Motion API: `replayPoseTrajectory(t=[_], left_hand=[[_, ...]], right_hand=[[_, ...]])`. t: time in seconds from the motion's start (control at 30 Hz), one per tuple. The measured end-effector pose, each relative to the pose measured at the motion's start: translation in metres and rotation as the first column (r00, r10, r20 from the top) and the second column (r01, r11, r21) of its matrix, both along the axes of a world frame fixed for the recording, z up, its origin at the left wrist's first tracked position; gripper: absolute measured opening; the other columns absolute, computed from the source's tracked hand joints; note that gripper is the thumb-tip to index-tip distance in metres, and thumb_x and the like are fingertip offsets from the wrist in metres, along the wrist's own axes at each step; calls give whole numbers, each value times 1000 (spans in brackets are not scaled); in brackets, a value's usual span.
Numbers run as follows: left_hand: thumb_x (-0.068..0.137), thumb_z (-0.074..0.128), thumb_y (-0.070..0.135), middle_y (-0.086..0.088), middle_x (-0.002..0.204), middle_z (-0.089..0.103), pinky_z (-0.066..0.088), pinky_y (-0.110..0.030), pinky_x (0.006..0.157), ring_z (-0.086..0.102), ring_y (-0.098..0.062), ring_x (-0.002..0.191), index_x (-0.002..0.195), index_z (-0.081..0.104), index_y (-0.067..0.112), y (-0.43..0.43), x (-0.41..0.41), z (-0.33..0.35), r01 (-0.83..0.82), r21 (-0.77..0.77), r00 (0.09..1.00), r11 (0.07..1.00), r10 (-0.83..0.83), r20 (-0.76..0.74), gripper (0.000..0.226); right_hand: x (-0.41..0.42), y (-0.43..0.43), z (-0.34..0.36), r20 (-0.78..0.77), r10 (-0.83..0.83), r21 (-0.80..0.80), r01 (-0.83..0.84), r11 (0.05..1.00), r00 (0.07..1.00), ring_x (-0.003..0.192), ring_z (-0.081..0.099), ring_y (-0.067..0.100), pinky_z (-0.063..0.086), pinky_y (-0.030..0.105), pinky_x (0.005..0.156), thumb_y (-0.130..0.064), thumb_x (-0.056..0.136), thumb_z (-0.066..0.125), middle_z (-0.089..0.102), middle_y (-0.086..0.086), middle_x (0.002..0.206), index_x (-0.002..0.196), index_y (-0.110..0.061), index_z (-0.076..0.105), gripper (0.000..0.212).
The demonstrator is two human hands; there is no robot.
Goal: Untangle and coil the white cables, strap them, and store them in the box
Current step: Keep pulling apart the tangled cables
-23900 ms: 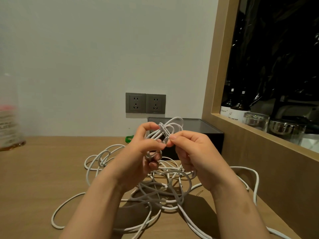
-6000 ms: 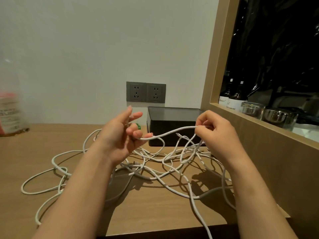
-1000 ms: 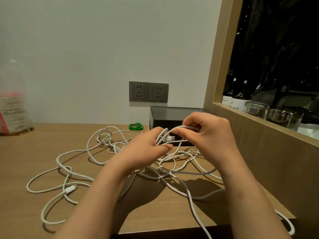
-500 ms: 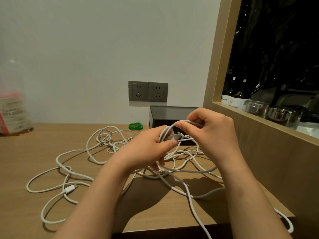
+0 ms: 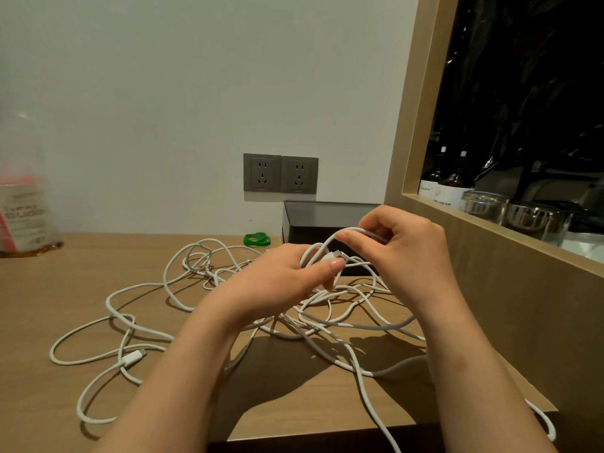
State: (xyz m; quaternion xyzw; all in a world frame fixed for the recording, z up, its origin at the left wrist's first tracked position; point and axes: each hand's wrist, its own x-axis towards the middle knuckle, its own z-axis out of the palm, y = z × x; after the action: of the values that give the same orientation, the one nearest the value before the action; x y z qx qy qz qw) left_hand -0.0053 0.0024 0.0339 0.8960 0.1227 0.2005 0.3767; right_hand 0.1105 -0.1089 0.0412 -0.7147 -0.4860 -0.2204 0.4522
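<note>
White cables (image 5: 137, 295) lie tangled in loose loops across the wooden table (image 5: 65, 289). Above the tangle, my left hand (image 5: 281, 279) grips a small coil of cable with a plug end sticking out by its thumb. My right hand (image 5: 402, 246) pinches the top loop of that same coil. A black open box (image 5: 313, 217) stands just behind my hands, against the wall. A green strap (image 5: 257, 239) lies left of the box. One white connector (image 5: 132, 357) rests on the table at the left.
Two grey wall sockets (image 5: 280, 173) sit above the box. A wooden-framed shelf (image 5: 490, 223) at the right holds bottles (image 5: 444, 184) and glasses (image 5: 483, 204). A blurred plastic container (image 5: 23, 217) stands far left. One cable hangs over the table's front edge.
Over the last second my hands rose slightly with the coil, and my right hand drew another loop of cable over the top of it.
</note>
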Motion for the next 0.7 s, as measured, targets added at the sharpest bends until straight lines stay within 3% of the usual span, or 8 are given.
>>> replayPoseTrajectory(t=[0.07, 0.17, 0.4, 0.5, 0.63, 0.7], left_hand=[[85, 42, 52, 13, 47, 46, 37, -14, 44, 42, -1, 42, 77, 61, 19, 2, -4, 2, 56, -128, 997, 990, -48, 62, 39], [81, 37, 53, 6, 44, 39, 34, -19, 42, 35, -8, 41, 79, 60, 13, 3, -5, 3, 134, -283, 977, 950, -79, 198, 46], [91, 29, 50, 5, 43, 33, 27, -16, 35, 27, -6, 36, 94, 62, 13, 7, 0, 4, 162, -586, 914, 794, 102, 392, 51], [95, 28, 49, 6, 42, 34, 24, -15, 35, 28, -4, 36, 95, 60, 14, 7, 3, 5, 178, -722, 864, 668, 244, 440, 48], [97, 30, 50, 8, 41, 35, 26, -13, 32, 28, -2, 33, 95, 59, 14, 18, -4, 11, 293, -870, 758, 397, 458, 464, 46], [97, 30, 50, 8, 41, 35, 26, -13, 33, 28, -2, 33, 94, 60, 16, 25, -8, 11, 215, -890, 723, 403, 547, 422, 46]], right_hand=[[-1, -1, 1, -40, 27, -2, -27, 1000, 999, 62, 53, 3, 41, 10, 52, -42, 78, 65, 54, -17, 64, 74, -27, 59, 17], [-3, 1, 2, -111, 85, -5, -86, 996, 990, 63, 54, -2, 42, 5, 54, -41, 80, 63, 55, -16, 64, 70, -32, 56, 15], [-5, 3, 4, -220, 192, -2, -198, 980, 956, 70, 58, -1, 45, 9, 56, -31, 89, 56, 58, -12, 72, 80, -43, 51, 16], [-4, 4, 3, -235, 176, 26, -175, 984, 956, 72, 59, 5, 46, 12, 59, -29, 90, 56, 59, -10, 73, 79, -41, 50, 18], [0, 2, 3, -244, 144, 16, -145, 989, 959, 71, 58, 2, 43, 10, 58, -29, 90, 57, 59, -12, 74, 79, -39, 52, 16], [0, 1, 2, -219, 132, -14, -138, 990, 967, 70, 56, 0, 42, 8, 57, -28, 90, 57, 58, -13, 73, 83, -38, 55, 12]])
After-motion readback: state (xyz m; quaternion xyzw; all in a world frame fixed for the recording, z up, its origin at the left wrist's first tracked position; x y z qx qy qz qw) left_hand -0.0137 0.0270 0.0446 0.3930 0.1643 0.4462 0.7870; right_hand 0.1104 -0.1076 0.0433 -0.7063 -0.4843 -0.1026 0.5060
